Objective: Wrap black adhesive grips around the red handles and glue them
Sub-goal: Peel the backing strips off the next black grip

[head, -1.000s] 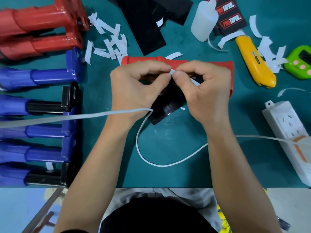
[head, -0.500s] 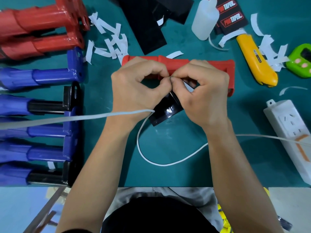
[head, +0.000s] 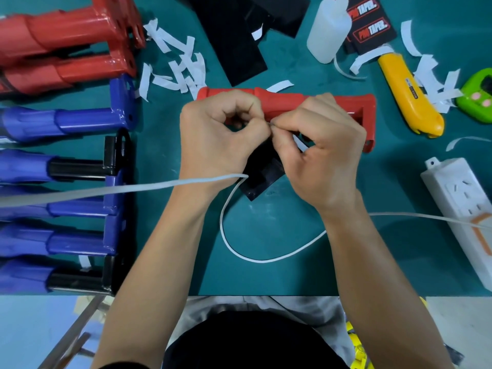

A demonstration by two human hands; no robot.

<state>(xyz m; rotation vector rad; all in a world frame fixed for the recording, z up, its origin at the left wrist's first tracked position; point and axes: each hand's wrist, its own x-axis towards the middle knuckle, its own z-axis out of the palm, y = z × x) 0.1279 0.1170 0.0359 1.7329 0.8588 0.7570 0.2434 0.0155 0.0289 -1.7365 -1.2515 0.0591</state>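
Observation:
A red handle (head: 285,98) lies crosswise on the green mat, just beyond my hands. A black adhesive grip sheet (head: 262,177) hangs below my fingers, its lower corner resting on the mat. My left hand (head: 215,139) and my right hand (head: 319,155) meet fingertip to fingertip at the sheet's top edge, both pinching it. What sits between the fingertips is too small to make out. More black grip sheets (head: 234,41) lie at the back, and a white glue bottle (head: 328,30) stands to their right.
Red handles (head: 66,46) and several blue handles (head: 66,121) are lined up on the left. White backing strips (head: 178,65) litter the mat. A yellow utility knife (head: 407,94), a green timer (head: 479,94) and a white power strip (head: 463,209) lie right. A white cable (head: 266,259) loops under my wrists.
The white backing tab seen between my fingertips a second ago is hidden now. My fingertips have closed tighter together at the sheet's top edge; the black sheet has shifted slightly.

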